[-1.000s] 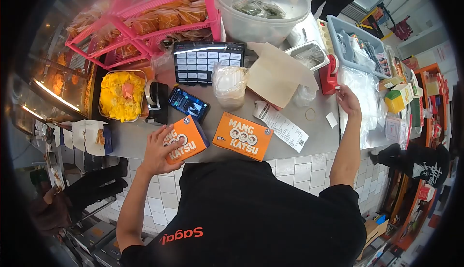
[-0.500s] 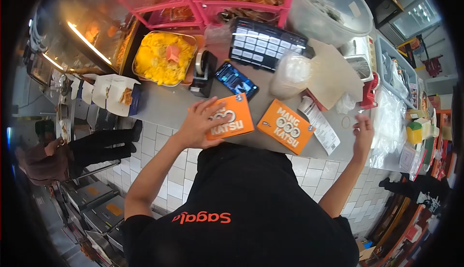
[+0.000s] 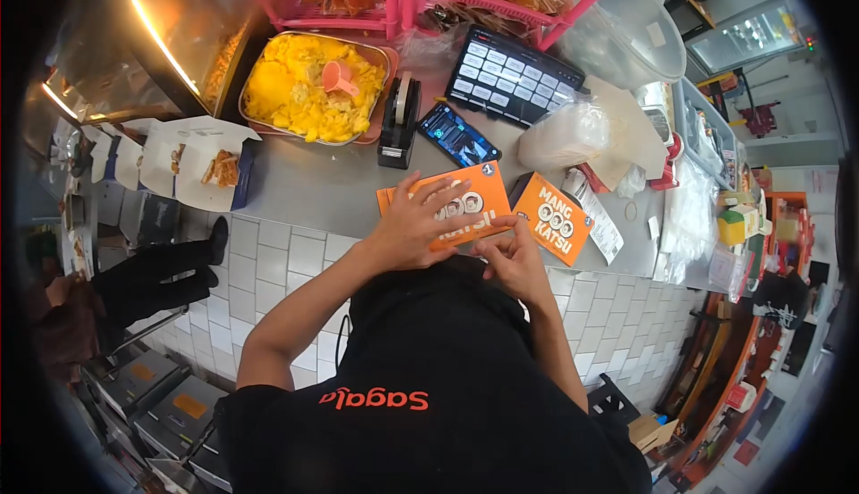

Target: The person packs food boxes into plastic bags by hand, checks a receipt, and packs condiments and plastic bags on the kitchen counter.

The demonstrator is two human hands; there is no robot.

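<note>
An orange food box (image 3: 492, 181) printed KATSU lies at the counter's front edge. My left hand (image 3: 416, 225) is across it, its fingers spread over the lid and the thumb at the near side. Close to the box's near right corner is my right hand (image 3: 519, 268). Its index finger points along the box edge and the other fingers are curled; what they hold, if anything, is too small to make out. A second orange box (image 3: 557, 218), marked MANG KATSU, sits just right of that hand, partly over a printed receipt (image 3: 601, 230).
Behind the boxes are a phone (image 3: 458, 134), a black tape dispenser (image 3: 398, 127), a tablet (image 3: 514, 73) and a plastic-wrapped bundle (image 3: 564, 132). A tray of yellow food (image 3: 309, 82) with a pink scoop is at left, beside open paper boxes (image 3: 201, 158). A rubber band (image 3: 631, 210) lies at right.
My right hand has come from the counter's right side to the near corner of the left box. My left hand stays on that box. The view has shifted.
</note>
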